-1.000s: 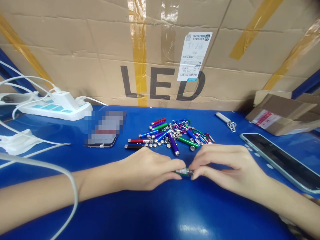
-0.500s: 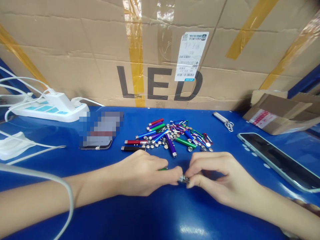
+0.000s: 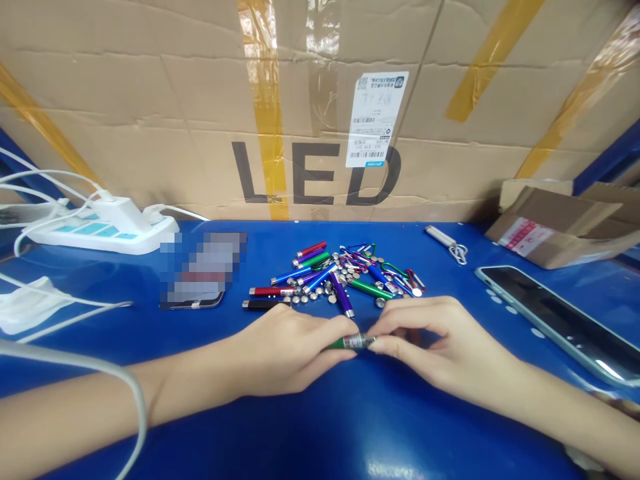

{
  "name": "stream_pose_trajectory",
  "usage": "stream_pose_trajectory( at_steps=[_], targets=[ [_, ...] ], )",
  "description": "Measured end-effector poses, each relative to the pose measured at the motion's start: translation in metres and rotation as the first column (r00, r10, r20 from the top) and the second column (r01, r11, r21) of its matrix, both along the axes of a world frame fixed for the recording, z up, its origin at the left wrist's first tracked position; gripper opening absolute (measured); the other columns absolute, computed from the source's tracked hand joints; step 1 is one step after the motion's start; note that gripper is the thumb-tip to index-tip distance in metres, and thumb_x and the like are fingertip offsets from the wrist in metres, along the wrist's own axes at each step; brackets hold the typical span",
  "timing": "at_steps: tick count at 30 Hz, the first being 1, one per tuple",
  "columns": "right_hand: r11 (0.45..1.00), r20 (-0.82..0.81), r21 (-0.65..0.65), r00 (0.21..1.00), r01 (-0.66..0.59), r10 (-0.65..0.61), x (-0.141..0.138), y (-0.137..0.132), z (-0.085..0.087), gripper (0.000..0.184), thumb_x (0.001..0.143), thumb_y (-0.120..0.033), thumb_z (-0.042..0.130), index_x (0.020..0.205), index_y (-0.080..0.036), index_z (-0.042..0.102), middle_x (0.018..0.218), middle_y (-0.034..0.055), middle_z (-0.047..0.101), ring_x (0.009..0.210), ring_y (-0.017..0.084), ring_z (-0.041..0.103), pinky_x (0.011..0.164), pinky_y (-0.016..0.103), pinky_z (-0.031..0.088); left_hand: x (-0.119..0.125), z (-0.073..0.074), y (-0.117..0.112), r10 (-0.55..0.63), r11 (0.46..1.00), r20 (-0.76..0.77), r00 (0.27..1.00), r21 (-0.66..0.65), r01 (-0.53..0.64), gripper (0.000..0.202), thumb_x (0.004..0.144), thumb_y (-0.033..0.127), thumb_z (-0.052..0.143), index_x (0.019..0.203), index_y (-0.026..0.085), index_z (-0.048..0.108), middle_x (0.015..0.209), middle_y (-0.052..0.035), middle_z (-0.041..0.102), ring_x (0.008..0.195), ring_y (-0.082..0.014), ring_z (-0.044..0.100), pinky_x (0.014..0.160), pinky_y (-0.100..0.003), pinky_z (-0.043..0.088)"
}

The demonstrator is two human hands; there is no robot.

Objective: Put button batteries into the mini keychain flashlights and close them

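My left hand (image 3: 295,350) is closed round a slim green laser pointer (image 3: 345,343) with a white label, pinched between thumb and fingers. My right hand (image 3: 440,340) has its thumb and forefinger closed on the silver end of the same pointer, which lies level just above the table. Whether a separate small part sits in the right fingertips is hidden. Beyond both hands lies a heap of red, blue, purple and green laser pointers (image 3: 343,293), mixed with button cells (image 3: 325,288) and coloured carabiner clips (image 3: 395,268). A black laser pointer (image 3: 257,305) lies just past my left hand.
A large cardboard box (image 3: 190,133) stands behind the blue table (image 3: 300,440). At left are a white power strip (image 3: 145,239), cables and a phone (image 3: 205,270). To the right are another phone (image 3: 560,320), a white pointer with rings (image 3: 440,237) and an opened carton (image 3: 555,227).
The left fingers have shifted back along the green laser pointer, so more of its labelled body shows. The right hand stays at its silver end. The view has tilted slightly.
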State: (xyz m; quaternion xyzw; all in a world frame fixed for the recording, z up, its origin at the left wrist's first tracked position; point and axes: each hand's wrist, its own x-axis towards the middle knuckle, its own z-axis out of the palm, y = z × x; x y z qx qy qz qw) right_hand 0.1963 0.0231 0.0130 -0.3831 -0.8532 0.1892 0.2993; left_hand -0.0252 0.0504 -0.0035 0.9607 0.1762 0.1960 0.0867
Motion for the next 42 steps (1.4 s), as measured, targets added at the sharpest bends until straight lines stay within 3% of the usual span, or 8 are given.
stream_pose_trajectory(
  at_steps=[5, 18, 24, 28, 36, 39, 42],
  targets=[
    [0.993, 0.066, 0.096, 0.996, -0.062, 0.056, 0.001, -0.002, -0.002, 0.017, 0.088, -0.025, 0.054, 0.08, -0.019, 0.068, 0.068, 0.0002, 0.066, 0.058, 0.009, 0.059, 0.055, 0.017, 0.044, 0.001, 0.002, -0.001, 0.013, 0.999, 0.004, 1.0, -0.04, -0.013, 0.018, 0.094, 0.026, 0.039, 0.103, 0.016, 0.051, 0.059, 0.0039, 0.06, 0.047, -0.01, 0.057, 0.047, -0.018, 0.042],
    [0.985, 0.147, 0.122, 0.984, -0.124, 0.106, 0.001, -0.003, 0.001, 0.023, 0.09, -0.021, 0.047, 0.073, -0.016, 0.061, 0.063, -0.0003, 0.058, 0.055, 0.008, 0.052, 0.054, 0.02, 0.037, 0.003, 0.002, -0.001, 0.027, 0.998, 0.059, 0.998, -0.061, -0.023, 0.014, 0.091, 0.023, 0.044, 0.102, 0.018, 0.051, 0.055, 0.0061, 0.055, 0.044, -0.0095, 0.051, 0.046, -0.019, 0.036],
    [0.961, 0.239, 0.265, 0.971, -0.083, 0.018, 0.009, 0.007, 0.002, 0.028, 0.088, -0.021, 0.045, 0.061, -0.017, 0.051, 0.053, -0.0024, 0.049, 0.048, 0.008, 0.041, 0.051, 0.021, 0.032, 0.004, 0.001, -0.002, 0.223, 0.967, 0.129, 0.966, -0.15, -0.204, 0.014, 0.089, 0.022, 0.042, 0.1, 0.018, 0.05, 0.045, 0.01, 0.042, 0.036, -0.0089, 0.041, 0.041, -0.02, 0.028],
    [0.944, 0.333, 0.322, 0.942, -0.067, -0.047, 0.015, 0.018, -0.004, 0.031, 0.086, -0.022, 0.046, 0.055, -0.018, 0.045, 0.05, -0.0034, 0.046, 0.046, 0.008, 0.039, 0.05, 0.022, 0.03, 0.004, 0.001, -0.002, 0.224, 0.962, 0.137, 0.965, -0.192, -0.196, 0.016, 0.088, 0.022, 0.041, 0.101, 0.018, 0.049, 0.044, 0.0104, 0.038, 0.036, -0.0093, 0.041, 0.041, -0.02, 0.028],
    [0.94, 0.275, 0.338, 0.95, 0.047, -0.146, 0.018, 0.028, -0.008, 0.03, 0.087, -0.031, 0.052, 0.059, -0.018, 0.053, 0.053, -0.004, 0.053, 0.047, 0.007, 0.046, 0.048, 0.02, 0.031, 0.004, -0.001, -0.003, 0.087, 0.996, 0.155, 0.984, -0.028, -0.083, 0.013, 0.084, 0.023, 0.047, 0.092, 0.017, 0.055, 0.046, 0.0078, 0.051, 0.04, -0.009, 0.049, 0.043, -0.019, 0.035],
    [0.928, 0.238, 0.364, 0.954, 0.084, -0.18, 0.016, 0.029, -0.007, 0.025, 0.088, -0.031, 0.051, 0.067, -0.02, 0.06, 0.059, -0.0037, 0.057, 0.049, 0.007, 0.048, 0.05, 0.02, 0.033, 0.003, -0.004, -0.006, -0.026, 0.992, 0.151, 0.988, 0.123, 0.007, 0.01, 0.082, 0.025, 0.049, 0.087, 0.019, 0.056, 0.051, 0.0062, 0.058, 0.044, -0.0094, 0.054, 0.039, -0.02, 0.034],
    [0.903, 0.214, 0.42, 0.958, 0.088, -0.193, 0.013, 0.028, -0.006, 0.017, 0.088, -0.029, 0.052, 0.078, -0.021, 0.063, 0.068, -0.0022, 0.061, 0.055, 0.008, 0.053, 0.054, 0.02, 0.038, 0.004, -0.007, -0.007, -0.114, 0.953, 0.126, 0.985, 0.293, 0.073, 0.011, 0.082, 0.026, 0.05, 0.085, 0.019, 0.057, 0.053, 0.0052, 0.061, 0.045, -0.0102, 0.056, 0.036, -0.024, 0.03]
  ],
)
